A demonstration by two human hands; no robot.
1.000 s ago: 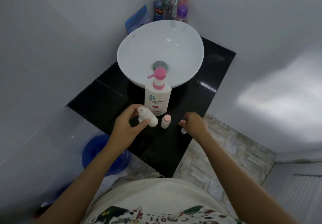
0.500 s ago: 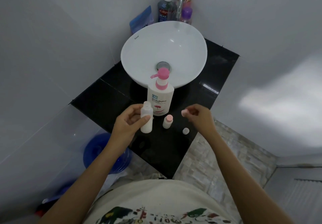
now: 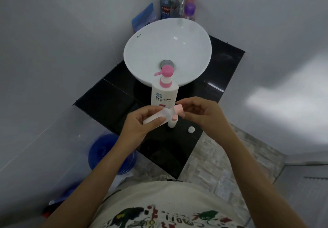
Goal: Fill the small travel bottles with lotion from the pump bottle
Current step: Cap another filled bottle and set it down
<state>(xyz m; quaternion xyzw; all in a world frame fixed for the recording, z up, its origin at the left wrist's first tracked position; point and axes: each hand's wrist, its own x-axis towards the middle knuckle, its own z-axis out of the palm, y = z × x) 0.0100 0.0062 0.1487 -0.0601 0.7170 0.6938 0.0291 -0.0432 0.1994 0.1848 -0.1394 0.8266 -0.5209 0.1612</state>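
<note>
The small white travel bottle (image 3: pixel 156 117), upright half a second ago, now lies tilted above the black counter (image 3: pixel 113 93) in the left hand's (image 3: pixel 140 123) closed fingers, and the right hand (image 3: pixel 198 111) has come across, pinching a pink cap (image 3: pixel 178 109) at its mouth, before the pump bottle (image 3: pixel 164 93).

Second travel bottle (image 3: pixel 171 122) partly hidden behind blurred, perhaps capped, held bottle (image 3: pixel 156 117).

Left hand (image 3: pixel 140 123) grips tilted travel bottle (image 3: pixel 156 117); right hand (image 3: pixel 198 111) pinches pink cap (image 3: pixel 178 109) at its neck.
</note>
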